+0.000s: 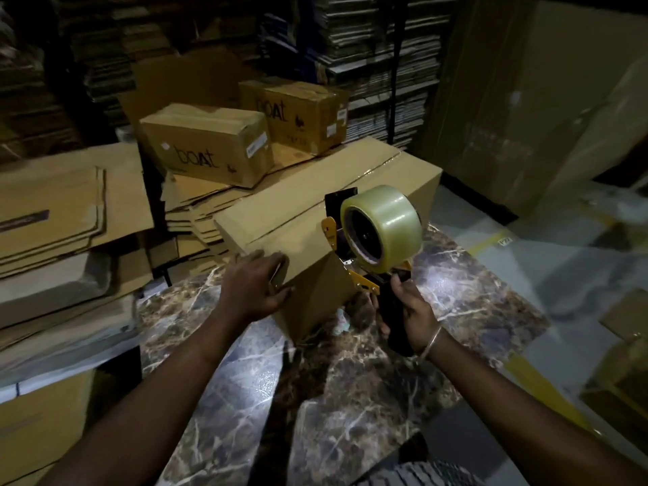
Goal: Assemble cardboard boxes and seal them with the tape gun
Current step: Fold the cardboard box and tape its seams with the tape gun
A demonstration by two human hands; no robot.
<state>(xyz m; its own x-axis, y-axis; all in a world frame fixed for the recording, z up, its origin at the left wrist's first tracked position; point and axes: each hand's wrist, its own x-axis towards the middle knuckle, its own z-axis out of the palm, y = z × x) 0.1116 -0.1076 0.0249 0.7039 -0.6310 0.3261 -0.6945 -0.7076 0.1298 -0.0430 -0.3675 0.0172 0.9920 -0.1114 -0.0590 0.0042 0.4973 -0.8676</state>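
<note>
A long brown cardboard box (315, 205) lies on the marble-patterned table (315, 398), its top flaps closed with a seam running along the middle. My left hand (252, 289) rests on the box's near top corner, fingers spread over the edge. My right hand (403, 310) grips the black handle of a tape gun (371, 247), held upright just right of the box's near end. The gun has a yellow frame and a large roll of clear tape (384, 226).
Two smaller sealed boxes (210, 142) marked "boat" sit behind the long box. Flattened cardboard stacks (63, 212) fill the left side, with more (196, 212) beside the box. Tall sheets of cardboard (526, 100) stand at the right. Shelves of stacked cardboard (378, 47) line the back.
</note>
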